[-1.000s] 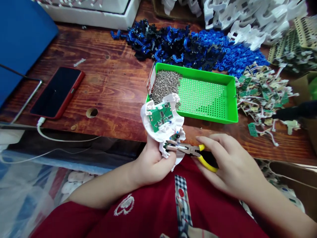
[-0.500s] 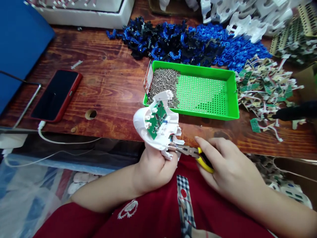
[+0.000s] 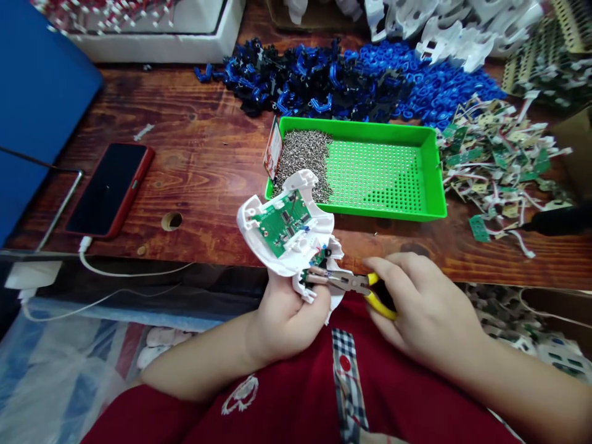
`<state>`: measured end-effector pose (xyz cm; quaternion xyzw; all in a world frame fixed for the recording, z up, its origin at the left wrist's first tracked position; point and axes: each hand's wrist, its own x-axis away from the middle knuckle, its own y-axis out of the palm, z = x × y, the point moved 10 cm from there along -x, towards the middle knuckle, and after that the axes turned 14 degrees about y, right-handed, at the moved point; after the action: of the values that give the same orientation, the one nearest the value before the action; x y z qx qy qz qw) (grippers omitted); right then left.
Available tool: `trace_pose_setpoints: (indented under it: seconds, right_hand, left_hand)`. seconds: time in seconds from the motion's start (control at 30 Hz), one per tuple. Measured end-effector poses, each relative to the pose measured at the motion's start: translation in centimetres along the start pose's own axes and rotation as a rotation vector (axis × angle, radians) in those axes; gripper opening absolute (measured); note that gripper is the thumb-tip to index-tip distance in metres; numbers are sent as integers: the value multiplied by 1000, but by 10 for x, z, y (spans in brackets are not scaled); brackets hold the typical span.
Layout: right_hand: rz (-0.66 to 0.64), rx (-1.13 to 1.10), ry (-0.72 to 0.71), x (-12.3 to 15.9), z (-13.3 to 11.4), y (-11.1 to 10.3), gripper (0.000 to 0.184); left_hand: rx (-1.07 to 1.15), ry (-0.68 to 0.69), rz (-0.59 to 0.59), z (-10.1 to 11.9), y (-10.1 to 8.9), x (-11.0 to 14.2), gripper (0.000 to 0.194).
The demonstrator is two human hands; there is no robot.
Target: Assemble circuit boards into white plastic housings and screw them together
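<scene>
My left hand [image 3: 293, 317] is closed around a white plastic shell [image 3: 272, 256], held up just past the table's near edge. Inside the shell sits a green circuit board [image 3: 283, 223], its face turned up toward me. My right hand [image 3: 419, 302] grips pliers [image 3: 382, 299] by their yellow handles. The metal jaws point left and reach small metal parts at the lower right side of the shell, close to my left thumb. Whether the jaws are clamped on one of these parts, I cannot tell.
Behind the shell lies a green tray [image 3: 437, 185] with small screws [image 3: 303, 154] at its left end. Blue and black plastic parts [image 3: 296, 80] are heaped farther back. Wired boards [image 3: 502, 160] pile up at right, near a dark tool tip [image 3: 555, 221]. A phone [image 3: 108, 188] charges at left.
The white shell has turned in my left hand, so more of the circuit board's face shows. The pliers have stayed at nearly the same spot, and the camera view has shifted slightly.
</scene>
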<state>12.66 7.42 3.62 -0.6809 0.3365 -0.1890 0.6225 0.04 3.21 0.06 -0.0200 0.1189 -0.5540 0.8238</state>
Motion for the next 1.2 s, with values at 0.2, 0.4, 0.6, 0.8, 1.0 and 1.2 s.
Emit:
trace_pose_setpoints:
  seconds: [0.2, 0.4, 0.6, 0.8, 1.0, 1.2]
  right_hand:
    - [56, -62, 17, 2, 0, -4, 49]
    - [72, -101, 16, 0, 1, -2, 49]
    - [97, -71, -1, 1, 5, -8, 51]
    - [117, -34, 1, -1, 8, -16, 49]
    - [113, 18, -44, -5, 4, -17, 46]
    - [91, 50, -79, -6, 4, -19, 48]
  left_hand:
    - [48, 47, 17, 9, 1, -5, 36]
    - [131, 4, 56, 7, -2, -3, 34]
    - [172, -34, 30, 2, 0, -4, 34]
    - [151, 18, -15, 3, 2, -7, 39]
    - [137, 51, -24, 1, 3, -6, 40]
    - [137, 76, -38, 4, 5, -5, 45]
